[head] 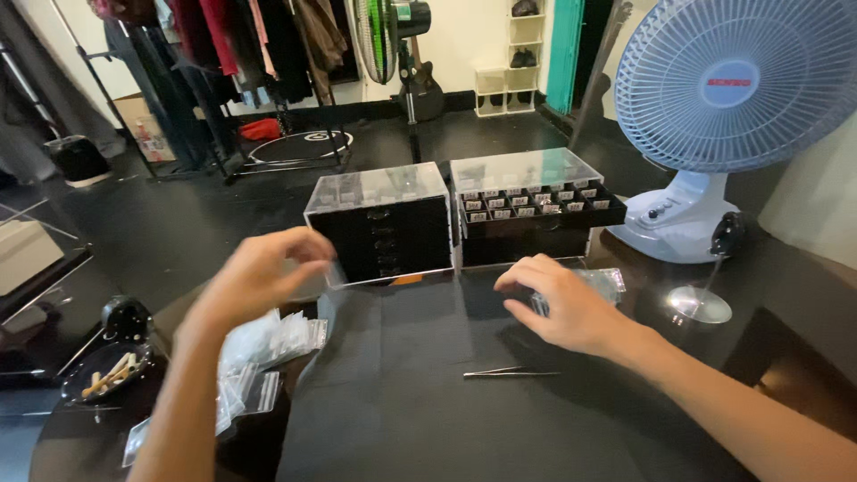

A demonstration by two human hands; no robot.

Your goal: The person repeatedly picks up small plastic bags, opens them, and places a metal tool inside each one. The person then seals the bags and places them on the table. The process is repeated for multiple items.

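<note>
The left hand's (pixel 259 272) grip pinched a clear small bag (pixel 332 272); the right hand (pixel 558 303) lay half-curled on more bags (pixel 598 284). A loose pile (pixel 263 344) remained at eight o'clock, tweezers (pixel 509 373) unused on the worktop (pixel 428 419), suggesting sorting unfinished.

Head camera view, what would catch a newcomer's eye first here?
Probably the two hands over the dark table: the left hand pinching a small clear plastic bag, the right hand resting on more clear bags. Behind them stand two black drawer boxes with clear lids, and a pale blue fan at far right.
</note>
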